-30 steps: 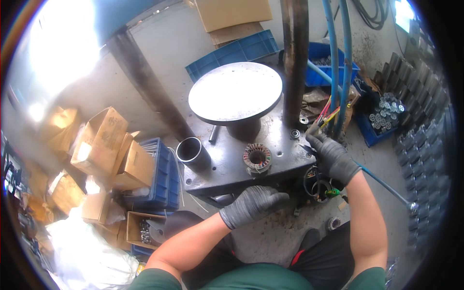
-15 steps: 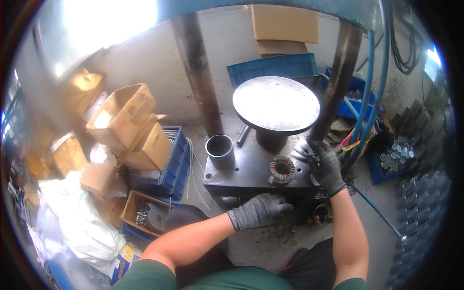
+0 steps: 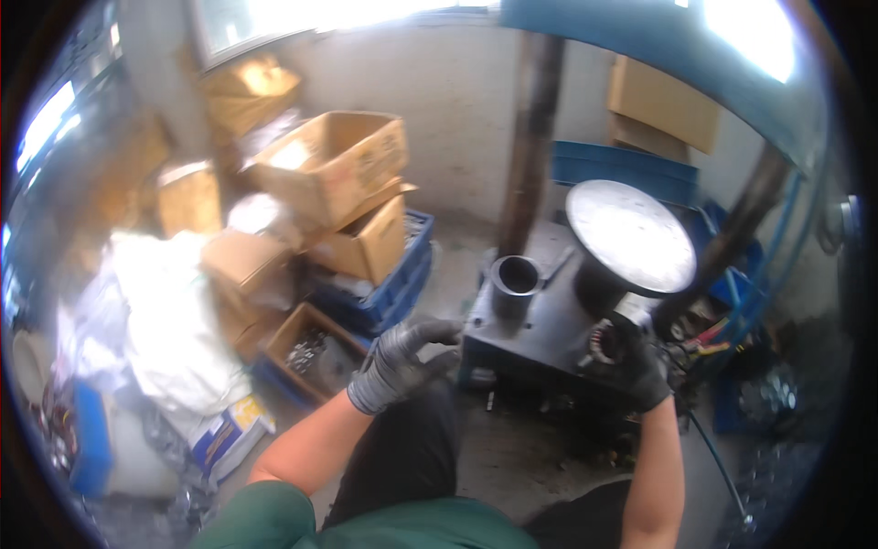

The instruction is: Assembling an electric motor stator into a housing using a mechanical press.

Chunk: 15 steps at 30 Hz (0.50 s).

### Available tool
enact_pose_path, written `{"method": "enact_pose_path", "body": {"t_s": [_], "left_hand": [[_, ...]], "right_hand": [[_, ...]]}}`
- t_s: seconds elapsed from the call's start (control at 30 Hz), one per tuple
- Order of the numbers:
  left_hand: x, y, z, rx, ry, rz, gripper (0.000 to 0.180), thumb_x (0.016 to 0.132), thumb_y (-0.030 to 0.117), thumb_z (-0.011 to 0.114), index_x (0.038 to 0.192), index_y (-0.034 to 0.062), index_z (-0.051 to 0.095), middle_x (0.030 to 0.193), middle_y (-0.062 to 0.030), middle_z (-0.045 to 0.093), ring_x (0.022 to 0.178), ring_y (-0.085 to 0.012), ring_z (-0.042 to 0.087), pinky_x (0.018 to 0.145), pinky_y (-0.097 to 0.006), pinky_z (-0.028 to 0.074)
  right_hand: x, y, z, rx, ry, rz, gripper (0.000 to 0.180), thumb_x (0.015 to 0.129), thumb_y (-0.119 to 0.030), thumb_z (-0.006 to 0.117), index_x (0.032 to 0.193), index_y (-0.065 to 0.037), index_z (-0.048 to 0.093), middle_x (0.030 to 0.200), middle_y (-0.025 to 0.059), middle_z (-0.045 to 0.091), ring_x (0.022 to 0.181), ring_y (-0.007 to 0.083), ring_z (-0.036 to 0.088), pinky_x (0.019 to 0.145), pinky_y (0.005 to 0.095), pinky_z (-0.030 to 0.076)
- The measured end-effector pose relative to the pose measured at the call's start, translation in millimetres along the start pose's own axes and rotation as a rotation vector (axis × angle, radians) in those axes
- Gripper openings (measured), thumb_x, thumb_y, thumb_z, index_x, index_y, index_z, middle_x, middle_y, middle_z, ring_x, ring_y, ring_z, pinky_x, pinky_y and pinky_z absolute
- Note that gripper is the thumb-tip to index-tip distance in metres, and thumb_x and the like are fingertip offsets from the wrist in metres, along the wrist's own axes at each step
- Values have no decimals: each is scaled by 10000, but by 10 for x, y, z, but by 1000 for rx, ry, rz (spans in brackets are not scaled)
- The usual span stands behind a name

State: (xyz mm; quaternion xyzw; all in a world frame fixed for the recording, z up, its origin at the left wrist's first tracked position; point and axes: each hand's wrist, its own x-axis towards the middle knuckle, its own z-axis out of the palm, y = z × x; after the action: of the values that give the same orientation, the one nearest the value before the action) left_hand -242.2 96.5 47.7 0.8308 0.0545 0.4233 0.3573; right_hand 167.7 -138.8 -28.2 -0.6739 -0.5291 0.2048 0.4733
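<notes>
My left hand [image 3: 402, 364], in a dark grey glove, is off the front left corner of the steel press table [image 3: 512, 340]. Its thumb and fingers stand apart, and nothing shows in them. My right hand [image 3: 636, 368], also gloved, is over the table's right part, against a wound motor stator [image 3: 601, 344]. It covers the stator's right side; its fingers are blurred and partly hidden, so their grip is unclear. An open steel cylinder [image 3: 515, 285] stands upright on the table's left. Behind the stator, a round steel plate [image 3: 631, 236] rests on a dark pedestal.
Press columns [image 3: 532, 146] rise behind the table. At the left are open cardboard boxes [image 3: 334, 178], a blue crate [image 3: 402, 285], a box of small metal parts [image 3: 311, 352] and white sacks [image 3: 169, 320]. Blue hoses [image 3: 777, 261] hang at the right.
The view has swung left. My left hand has moved left, away from the table's front, and its fingers have spread. My right hand has come in from the right onto the stator.
</notes>
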Motion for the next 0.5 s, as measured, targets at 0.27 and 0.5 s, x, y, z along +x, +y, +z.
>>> {"method": "enact_pose_path", "body": {"t_s": [0.27,0.5], "left_hand": [[-2578,-898,-656,261,178,-959,286,1027,231,765,1228,28,752,1087,-106,791,1011,-144,731,921,-348,596],[-4559,-746,-667,465,6,-1446,422,981,325,708,1300,50,731,1195,-191,782,1120,-341,746,996,-436,568]], "right_hand": [[63,-334,46,-641,26,-386,542,885,-179,821,1377,-15,663,1186,175,678,1101,374,646,945,463,526],[-23,217,-96,-1040,46,-372,463,1120,-157,546,1562,-23,516,1555,177,569,1476,325,510,1238,454,423]]}}
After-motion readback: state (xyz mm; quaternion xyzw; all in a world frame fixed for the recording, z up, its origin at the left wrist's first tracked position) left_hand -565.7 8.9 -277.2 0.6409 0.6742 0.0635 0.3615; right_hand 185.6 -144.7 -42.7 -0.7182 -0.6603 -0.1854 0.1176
